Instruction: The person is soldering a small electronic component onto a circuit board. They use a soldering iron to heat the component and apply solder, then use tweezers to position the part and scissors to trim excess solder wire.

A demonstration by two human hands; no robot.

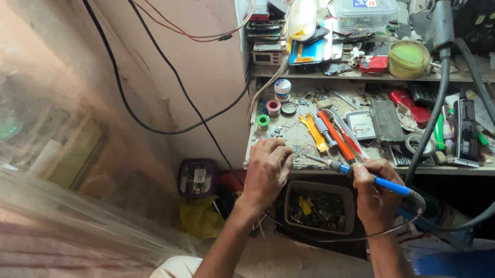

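Note:
My right hand (pixel 374 194) grips a blue-handled soldering iron (pixel 367 175); its metal tip points left, toward my other hand. My left hand (pixel 267 168) rests palm down on the front edge of a cluttered workbench (pixel 294 137), fingers pressed on something small that I cannot make out. The iron's tip ends a few centimetres right of those fingers. A thin cord runs from the iron's handle down and back under my right wrist.
Orange and yellow pry tools (pixel 316 132), screwdrivers, tape rolls (pixel 273 107) and small parts litter the bench. A grey bin of scrap (pixel 319 208) sits below between my arms. A thick grey hose (pixel 438 106) hangs at the right. Phones are stacked on the upper shelf (pixel 266 33).

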